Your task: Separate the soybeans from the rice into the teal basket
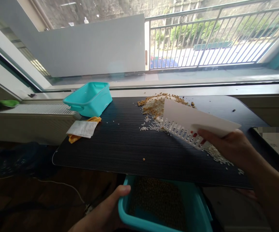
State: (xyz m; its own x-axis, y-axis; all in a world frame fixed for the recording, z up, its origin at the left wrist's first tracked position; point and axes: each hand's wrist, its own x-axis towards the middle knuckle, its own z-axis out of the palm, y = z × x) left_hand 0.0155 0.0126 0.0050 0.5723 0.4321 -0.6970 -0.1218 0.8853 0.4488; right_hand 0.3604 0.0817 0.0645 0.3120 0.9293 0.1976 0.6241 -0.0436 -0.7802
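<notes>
My right hand [233, 146] grips a white plastic piece [190, 117] with a row of slots along its lower edge, tilted over the table. Behind its left end lies a heap of white rice-like grains and yellow-brown kernels [154, 108], partly hidden by it. More white grains [218, 156] are scattered beneath and beside my right hand. Below the table's front edge, my left hand [107, 207] is closed on the left rim of a turquoise bin [144, 222], thumb on top. Many small brown kernels [158, 196] lie inside the bin.
A second turquoise bin [91, 98] stands at the dark table's [110, 145] back left. In front of it lie an orange cloth [74, 139] and a folded white cloth [82, 128]. One kernel [144, 159] sits near the front edge. A window runs along the back.
</notes>
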